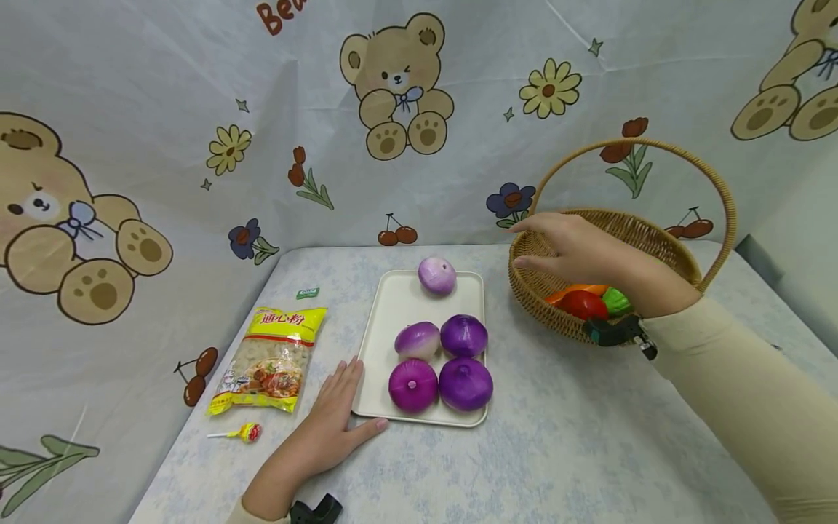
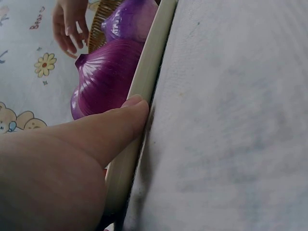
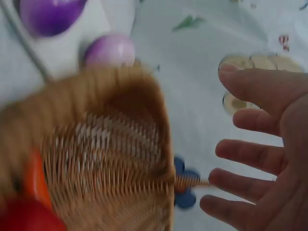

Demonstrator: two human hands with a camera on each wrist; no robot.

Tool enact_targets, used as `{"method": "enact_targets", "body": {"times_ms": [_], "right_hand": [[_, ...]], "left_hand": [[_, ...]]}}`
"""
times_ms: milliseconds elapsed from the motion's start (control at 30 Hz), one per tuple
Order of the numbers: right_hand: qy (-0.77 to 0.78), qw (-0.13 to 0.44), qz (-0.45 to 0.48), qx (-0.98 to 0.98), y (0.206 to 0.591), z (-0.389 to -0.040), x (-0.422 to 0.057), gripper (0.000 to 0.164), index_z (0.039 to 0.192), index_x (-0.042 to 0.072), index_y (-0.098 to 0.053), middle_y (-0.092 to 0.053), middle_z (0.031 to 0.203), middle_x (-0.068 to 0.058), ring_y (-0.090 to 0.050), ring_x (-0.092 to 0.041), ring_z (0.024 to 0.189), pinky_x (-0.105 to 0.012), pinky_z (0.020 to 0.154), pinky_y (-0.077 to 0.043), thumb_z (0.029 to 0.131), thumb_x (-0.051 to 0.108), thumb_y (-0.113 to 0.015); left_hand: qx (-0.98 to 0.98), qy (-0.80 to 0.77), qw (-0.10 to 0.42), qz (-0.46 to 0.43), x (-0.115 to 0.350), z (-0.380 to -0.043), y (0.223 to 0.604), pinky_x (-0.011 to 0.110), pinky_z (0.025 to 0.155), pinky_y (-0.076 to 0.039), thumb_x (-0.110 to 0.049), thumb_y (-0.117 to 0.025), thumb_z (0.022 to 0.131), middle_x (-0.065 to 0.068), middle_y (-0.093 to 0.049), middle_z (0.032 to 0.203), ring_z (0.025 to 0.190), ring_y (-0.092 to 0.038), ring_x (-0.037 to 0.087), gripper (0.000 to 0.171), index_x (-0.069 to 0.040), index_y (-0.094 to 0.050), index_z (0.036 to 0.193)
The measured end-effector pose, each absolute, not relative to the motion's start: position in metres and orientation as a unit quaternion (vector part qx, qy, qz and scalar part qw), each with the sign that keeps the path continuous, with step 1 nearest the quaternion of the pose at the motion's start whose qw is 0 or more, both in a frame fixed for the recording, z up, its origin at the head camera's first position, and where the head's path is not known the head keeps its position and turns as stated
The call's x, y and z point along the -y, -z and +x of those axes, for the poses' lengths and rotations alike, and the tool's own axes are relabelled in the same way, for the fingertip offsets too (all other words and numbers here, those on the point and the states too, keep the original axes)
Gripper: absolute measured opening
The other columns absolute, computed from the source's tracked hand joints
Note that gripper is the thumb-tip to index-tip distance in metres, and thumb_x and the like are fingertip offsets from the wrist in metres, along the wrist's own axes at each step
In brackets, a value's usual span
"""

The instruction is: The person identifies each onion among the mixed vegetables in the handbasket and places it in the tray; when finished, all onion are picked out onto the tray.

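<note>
My left hand (image 1: 335, 422) lies with straight fingers at the near left corner of a white tray (image 1: 406, 291). In the left wrist view its thumb touches the tray's edge. Several purple onions are on the tray: a magenta one (image 1: 413, 386) and a dark purple one (image 1: 465, 383) in front, a paler one (image 1: 436, 276) at the back. Over the wicker basket (image 1: 537, 302) hovers my right hand (image 1: 576, 244), fingers spread and nothing between them. Inside the basket are a red vegetable (image 1: 583, 304), an orange piece (image 3: 37, 178) and a green vegetable (image 1: 615, 301).
Left of the tray lies a yellow-and-clear food bag (image 1: 268, 360), with a lollipop (image 1: 249, 432) in front and a small green packet (image 1: 308, 293) behind. The basket's tall handle (image 1: 723, 196) arches above it. A bear-print cloth (image 1: 458, 196) hangs behind the table.
</note>
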State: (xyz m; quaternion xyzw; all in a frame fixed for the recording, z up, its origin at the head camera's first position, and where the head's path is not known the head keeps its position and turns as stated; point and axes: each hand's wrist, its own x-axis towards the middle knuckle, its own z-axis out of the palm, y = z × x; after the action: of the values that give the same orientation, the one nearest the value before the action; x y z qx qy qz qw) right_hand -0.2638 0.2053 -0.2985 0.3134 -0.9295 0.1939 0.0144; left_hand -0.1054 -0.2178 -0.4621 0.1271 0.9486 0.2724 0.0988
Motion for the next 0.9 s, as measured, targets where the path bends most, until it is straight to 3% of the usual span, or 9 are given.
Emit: {"method": "enact_targets", "body": {"times_ms": [433, 900], "right_hand": [[-0.174, -0.022, 0.232, 0.957, 0.305, -0.305, -0.272, 0.078, 0.152, -0.007, -0.046, -0.041, 0.151, -0.037, -0.034, -0.055, 0.141, -0.073, 0.113, -0.028, 0.102, 0.048, -0.070], [-0.154, -0.081, 0.204, 0.963, 0.327, -0.318, -0.289, 0.073, 0.148, -0.016, -0.044, -0.048, 0.145, -0.041, -0.044, -0.058, 0.134, -0.071, 0.110, -0.034, 0.104, 0.035, -0.071]], "left_hand": [[-0.948, -0.276, 0.094, 0.129, 0.218, -0.105, 0.463, 0.050, 0.126, 0.000, -0.065, -0.069, 0.095, 0.011, -0.009, 0.175, 0.159, 0.003, 0.028, 0.112, -0.004, -0.011, 0.168], [-0.948, -0.277, 0.092, 0.124, 0.218, -0.105, 0.463, 0.052, 0.126, -0.002, -0.065, -0.070, 0.094, 0.013, -0.012, 0.174, 0.159, 0.002, 0.028, 0.112, -0.004, -0.013, 0.168]]}}
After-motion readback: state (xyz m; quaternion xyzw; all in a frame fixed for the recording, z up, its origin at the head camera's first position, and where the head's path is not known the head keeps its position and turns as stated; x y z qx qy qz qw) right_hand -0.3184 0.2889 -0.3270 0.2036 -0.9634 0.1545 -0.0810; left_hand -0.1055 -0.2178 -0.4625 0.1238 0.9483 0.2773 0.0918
